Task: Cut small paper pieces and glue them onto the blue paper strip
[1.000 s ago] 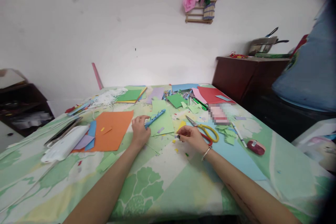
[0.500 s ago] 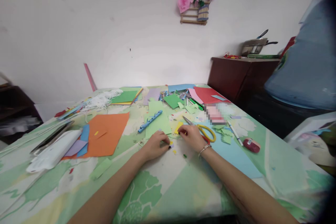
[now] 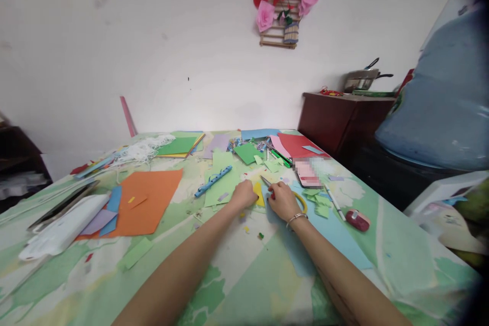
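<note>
My left hand point(image 3: 244, 194) lies on the table with curled fingers pinching the left edge of a small yellow paper scrap point(image 3: 259, 195). My right hand point(image 3: 281, 200), with a bracelet on the wrist, is closed over the red and yellow handles of the scissors point(image 3: 301, 199). The scissors' blades point away to the upper left, past the scrap. Both hands are close together, with the scrap between them. Small paper snippets lie on the tablecloth point(image 3: 244, 265) just in front of them.
A blue strip tool point(image 3: 213, 181) lies on light green paper point(image 3: 221, 191) left of my hands. An orange sheet point(image 3: 148, 201) and a white object point(image 3: 64, 226) sit further left. A light blue sheet point(image 3: 336, 229), pen point(image 3: 334, 201) and red item point(image 3: 357, 220) lie right. A dark cabinet point(image 3: 344, 117) stands beyond.
My left hand let go of the blue strip tool and came right to the yellow scrap. My right hand moved forward onto the scissors' handles. The camera tilted slightly.
</note>
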`<state>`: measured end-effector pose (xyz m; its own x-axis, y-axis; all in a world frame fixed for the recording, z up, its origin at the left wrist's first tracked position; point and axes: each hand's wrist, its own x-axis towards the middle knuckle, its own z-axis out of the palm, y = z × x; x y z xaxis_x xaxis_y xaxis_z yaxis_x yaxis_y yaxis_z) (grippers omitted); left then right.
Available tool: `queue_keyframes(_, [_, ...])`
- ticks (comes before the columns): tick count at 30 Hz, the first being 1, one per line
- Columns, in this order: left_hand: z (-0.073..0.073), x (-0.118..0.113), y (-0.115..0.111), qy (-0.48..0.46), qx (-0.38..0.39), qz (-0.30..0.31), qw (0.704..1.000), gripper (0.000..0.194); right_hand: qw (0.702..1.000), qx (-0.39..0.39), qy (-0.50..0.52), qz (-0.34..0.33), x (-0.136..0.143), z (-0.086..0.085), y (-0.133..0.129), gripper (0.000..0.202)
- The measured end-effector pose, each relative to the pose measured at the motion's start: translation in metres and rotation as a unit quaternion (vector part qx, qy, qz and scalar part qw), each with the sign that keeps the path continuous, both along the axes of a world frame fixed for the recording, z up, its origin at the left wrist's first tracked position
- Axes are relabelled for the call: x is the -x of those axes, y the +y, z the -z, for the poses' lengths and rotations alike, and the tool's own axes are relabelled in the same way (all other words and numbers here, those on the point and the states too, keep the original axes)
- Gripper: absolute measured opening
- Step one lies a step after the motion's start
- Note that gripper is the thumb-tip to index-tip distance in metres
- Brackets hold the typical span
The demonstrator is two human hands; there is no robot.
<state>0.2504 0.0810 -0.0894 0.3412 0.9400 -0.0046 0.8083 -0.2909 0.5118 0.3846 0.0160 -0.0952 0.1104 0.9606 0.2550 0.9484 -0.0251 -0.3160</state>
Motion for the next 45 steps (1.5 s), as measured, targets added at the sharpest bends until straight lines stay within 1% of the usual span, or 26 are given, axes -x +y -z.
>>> queue_keyframes(2, [-0.001, -0.004, 0.005, 0.001, 0.036, -0.011, 0.999, 0.021, 1.000, 0.002, -0.004, -0.001, 0.001, 0.000, -0.001, 0.024])
queue_keyframes(4, [-0.003, -0.003, 0.006, -0.003, 0.055, -0.014, 0.998, 0.022, 1.000, 0.002, -0.002, -0.001, 0.001, -0.001, -0.002, 0.024])
queue_keyframes(8, [-0.012, 0.008, 0.001, -0.022, 0.050, -0.015, 0.998, 0.018, 1.000, -0.003, 0.014, -0.001, 0.001, -0.003, -0.004, 0.024])
queue_keyframes(10, [-0.020, 0.018, -0.002, -0.043, 0.024, -0.023, 0.999, 0.011, 1.000, -0.007, 0.028, -0.001, 0.001, -0.002, -0.004, 0.024])
queue_keyframes(13, [-0.036, 0.042, -0.003, -0.086, -0.016, -0.038, 0.995, 0.003, 0.998, -0.019, 0.061, -0.006, 0.001, -0.001, -0.004, 0.025])
queue_keyframes(16, [-0.054, 0.071, -0.006, -0.137, -0.032, -0.038, 0.989, 0.007, 0.992, -0.045, 0.115, -0.022, 0.002, -0.003, -0.004, 0.026])
queue_keyframes(18, [-0.066, 0.089, -0.010, -0.177, -0.042, -0.034, 0.983, 0.012, 0.983, -0.072, 0.163, -0.048, 0.004, -0.007, -0.005, 0.027])
queue_keyframes(20, [-0.078, 0.104, -0.017, -0.211, -0.036, -0.025, 0.976, 0.018, 0.967, -0.097, 0.219, -0.091, 0.008, -0.011, -0.007, 0.030])
queue_keyframes(21, [-0.083, 0.109, -0.021, -0.235, -0.013, -0.008, 0.972, 0.021, 0.956, -0.104, 0.249, -0.114, 0.010, -0.013, -0.008, 0.031])
queue_keyframes(23, [-0.091, 0.116, -0.028, -0.312, 0.066, 0.035, 0.947, 0.025, 0.932, -0.106, 0.309, -0.155, 0.014, -0.015, -0.009, 0.035])
queue_keyframes(25, [-0.095, 0.118, -0.032, -0.355, 0.099, 0.043, 0.929, 0.028, 0.910, -0.094, 0.362, -0.181, 0.018, -0.015, -0.010, 0.040])
queue_keyframes(27, [-0.093, 0.117, -0.035, -0.365, 0.105, 0.031, 0.925, 0.029, 0.891, -0.080, 0.402, -0.196, 0.019, -0.013, -0.009, 0.040])
queue_keyframes(29, [-0.086, 0.113, -0.037, -0.377, 0.115, 0.017, 0.919, 0.029, 0.879, -0.075, 0.426, -0.200, 0.020, -0.011, -0.008, 0.033])
queue_keyframes(31, [-0.074, 0.108, -0.039, -0.428, 0.122, -0.009, 0.896, 0.026, 0.875, -0.082, 0.436, -0.196, 0.021, -0.012, -0.009, 0.025])
queue_keyframes(32, [-0.066, 0.104, -0.041, -0.472, 0.117, -0.030, 0.873, 0.025, 0.874, -0.089, 0.437, -0.193, 0.022, -0.012, -0.011, 0.022])
queue_keyframes(34, [-0.052, 0.094, -0.046, -0.580, 0.111, -0.063, 0.805, 0.017, 0.875, -0.101, 0.433, -0.194, 0.026, -0.015, -0.017, 0.019])
queue_keyframes(35, [-0.045, 0.088, -0.049, -0.625, 0.121, -0.066, 0.769, 0.013, 0.876, -0.105, 0.425, -0.202, 0.029, -0.017, -0.020, 0.020])
queue_keyframes(36, [-0.038, 0.083, -0.053, -0.655, 0.150, -0.052, 0.738, 0.013, 0.879, -0.111, 0.412, -0.214, 0.032, -0.019, -0.024, 0.023])
queue_keyframes(37, [-0.033, 0.077, -0.056, -0.674, 0.183, -0.041, 0.715, 0.014, 0.882, -0.119, 0.394, -0.230, 0.036, -0.020, -0.028, 0.029])
queue_keyframes(38, [-0.028, 0.072, -0.060, -0.683, 0.210, -0.032, 0.699, 0.015, 0.884, -0.133, 0.371, -0.250, 0.041, -0.021, -0.031, 0.034])
queue_keyframes(40, [-0.020, 0.064, -0.067, -0.690, 0.243, -0.018, 0.681, 0.014, 0.879, -0.173, 0.344, -0.280, 0.048, -0.021, -0.036, 0.038])
queue_keyframes(41, [-0.018, 0.061, -0.070, -0.693, 0.248, -0.008, 0.677, 0.016, 0.873, -0.192, 0.348, -0.284, 0.051, -0.021, -0.037, 0.035])
queue_keyframes(43, [-0.016, 0.058, -0.075, -0.694, 0.255, 0.013, 0.673, 0.018, 0.858, -0.216, 0.379, -0.270, 0.053, -0.019, -0.038, 0.025])
queue_keyframes(45, [-0.017, 0.058, -0.077, -0.692, 0.258, 0.037, 0.673, 0.021, 0.850, -0.220, 0.411, -0.245, 0.052, -0.017, -0.037, 0.016])
